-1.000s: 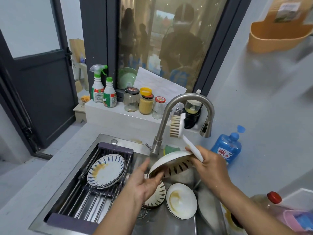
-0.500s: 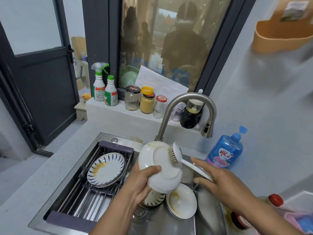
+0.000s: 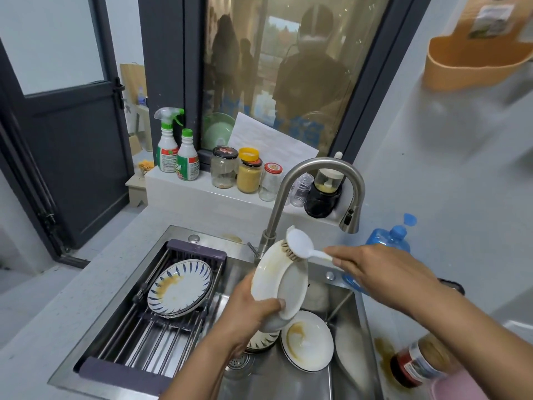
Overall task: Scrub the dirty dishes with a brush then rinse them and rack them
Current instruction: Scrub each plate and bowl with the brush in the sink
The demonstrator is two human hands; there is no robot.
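plate (image 3: 284,284) held tilted over sink (image 3: 288,379), rim clamped by left hand (image 3: 248,313) fingers | brush (image 3: 300,246) handle pinched by right hand (image 3: 372,272), bristles on upper rim | judged wet, slippery, brittle; rim grip advised

Over a steel sink (image 3: 199,241), the left hand (image 3: 248,316) grips a tilted white plate (image 3: 281,284). The right hand (image 3: 375,272) presses a white brush (image 3: 300,246) against its stained upper rim.
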